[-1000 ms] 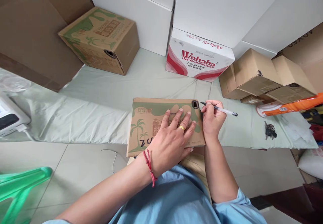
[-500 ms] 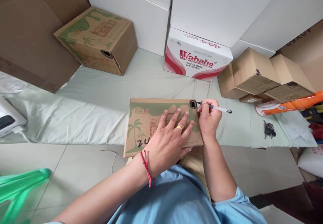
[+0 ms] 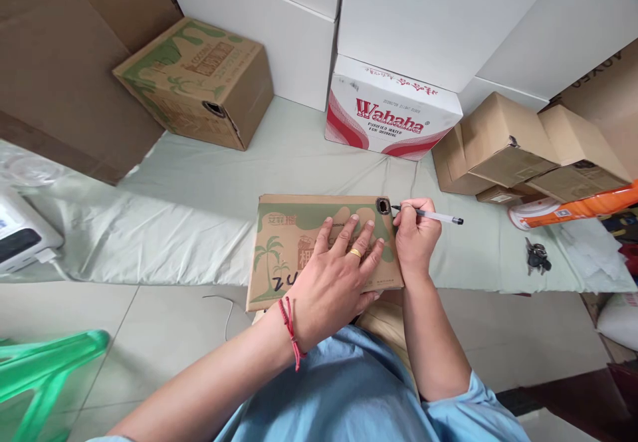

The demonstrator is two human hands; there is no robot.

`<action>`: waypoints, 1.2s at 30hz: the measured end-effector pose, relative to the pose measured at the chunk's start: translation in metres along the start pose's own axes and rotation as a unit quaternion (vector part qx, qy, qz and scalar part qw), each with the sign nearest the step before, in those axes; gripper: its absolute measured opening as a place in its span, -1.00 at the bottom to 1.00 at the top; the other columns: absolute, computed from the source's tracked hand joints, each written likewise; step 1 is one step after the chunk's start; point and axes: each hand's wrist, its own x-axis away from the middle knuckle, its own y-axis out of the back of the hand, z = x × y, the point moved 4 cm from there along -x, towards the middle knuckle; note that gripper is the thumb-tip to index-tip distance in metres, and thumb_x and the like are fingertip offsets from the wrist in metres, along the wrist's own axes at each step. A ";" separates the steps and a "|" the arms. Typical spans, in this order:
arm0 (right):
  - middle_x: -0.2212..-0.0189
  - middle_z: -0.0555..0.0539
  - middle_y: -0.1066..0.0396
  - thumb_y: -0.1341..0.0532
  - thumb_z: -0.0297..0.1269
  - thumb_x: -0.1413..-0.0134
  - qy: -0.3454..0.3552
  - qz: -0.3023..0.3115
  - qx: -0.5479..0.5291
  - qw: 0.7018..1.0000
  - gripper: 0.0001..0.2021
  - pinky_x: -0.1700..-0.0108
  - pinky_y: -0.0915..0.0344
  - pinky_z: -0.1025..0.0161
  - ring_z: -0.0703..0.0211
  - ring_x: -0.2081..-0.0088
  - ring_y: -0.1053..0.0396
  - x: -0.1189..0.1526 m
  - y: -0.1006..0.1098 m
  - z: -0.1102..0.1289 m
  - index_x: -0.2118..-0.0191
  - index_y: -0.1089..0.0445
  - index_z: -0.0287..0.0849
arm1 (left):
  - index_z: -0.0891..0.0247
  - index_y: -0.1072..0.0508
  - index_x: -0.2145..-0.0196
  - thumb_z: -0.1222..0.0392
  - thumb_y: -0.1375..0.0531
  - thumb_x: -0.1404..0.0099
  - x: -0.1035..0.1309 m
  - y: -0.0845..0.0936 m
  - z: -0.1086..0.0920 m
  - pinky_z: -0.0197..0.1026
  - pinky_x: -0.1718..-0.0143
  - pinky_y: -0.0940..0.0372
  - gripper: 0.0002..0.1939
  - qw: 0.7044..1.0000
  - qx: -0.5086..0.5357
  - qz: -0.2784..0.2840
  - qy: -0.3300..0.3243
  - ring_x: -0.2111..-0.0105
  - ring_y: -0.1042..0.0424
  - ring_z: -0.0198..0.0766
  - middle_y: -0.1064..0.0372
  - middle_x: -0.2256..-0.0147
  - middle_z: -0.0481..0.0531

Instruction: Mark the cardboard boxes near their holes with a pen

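Note:
A brown cardboard box (image 3: 276, 242) with green palm print and some black handwriting lies at the table's near edge. My left hand (image 3: 336, 279), wearing a gold ring and a red cord bracelet, rests on it with fingers spread. Near the box's upper right corner is a dark-edged hole (image 3: 383, 206). Just right of that hole, my right hand (image 3: 417, 232) has its fingers closed round a pen (image 3: 443, 217), whose tip points left toward the hole.
Behind stand a coconut-print box (image 3: 199, 83), a white and red Wahaha box (image 3: 391, 119) and plain brown boxes (image 3: 508, 143). Keys (image 3: 537, 256) and an orange-and-white item (image 3: 573, 207) are at the right. A white device (image 3: 24, 232) sits left; a green stool (image 3: 50, 369) stands below.
The pen tip has drawn back slightly to the right from the hole, along with my right hand. The whole view has shifted a little. My left hand stays on the box.

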 end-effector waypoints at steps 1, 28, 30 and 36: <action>0.61 0.16 -0.36 -0.20 -0.19 -0.18 0.000 -0.001 -0.001 1.000 -0.89 0.36 -0.26 0.25 0.22 0.53 -0.33 0.000 0.000 0.000 0.34 -0.40 -0.06 | 0.21 -0.30 -0.55 -0.28 -0.31 -0.49 0.000 0.000 0.000 0.57 -0.53 -0.08 -0.14 1.000 0.000 0.001 0.000 -0.58 -0.10 0.41 -0.09 -0.59 0.32; 0.58 0.15 -0.32 -0.18 -0.21 -0.24 0.027 0.054 0.012 0.998 -0.86 0.34 -0.22 0.26 0.24 0.50 -0.26 0.003 0.000 -0.002 0.36 -0.37 -0.06 | 0.24 -0.32 -0.54 -0.25 -0.29 -0.51 -0.001 0.003 -0.001 0.59 -0.51 -0.10 -0.17 1.000 0.008 0.001 -0.003 -0.58 -0.11 0.41 -0.12 -0.58 0.34; 0.58 0.15 -0.32 -0.18 -0.20 -0.25 0.031 0.069 0.008 0.997 -0.85 0.35 -0.22 0.26 0.24 0.51 -0.26 0.003 -0.002 -0.003 0.36 -0.37 -0.06 | 0.24 -0.33 -0.53 -0.25 -0.29 -0.51 0.000 0.003 -0.001 0.58 -0.52 -0.09 -0.18 1.000 0.006 0.001 -0.002 -0.58 -0.11 0.41 -0.13 -0.57 0.34; 0.60 0.16 -0.32 -0.21 -0.16 -0.30 0.044 0.106 -0.036 0.993 -0.83 0.37 -0.24 0.28 0.26 0.53 -0.28 0.003 -0.007 0.002 0.34 -0.39 -0.06 | 0.25 -0.33 -0.53 -0.25 -0.29 -0.51 0.000 0.002 -0.001 0.58 -0.52 -0.10 -0.18 1.000 0.005 -0.005 -0.001 -0.57 -0.12 0.41 -0.14 -0.57 0.34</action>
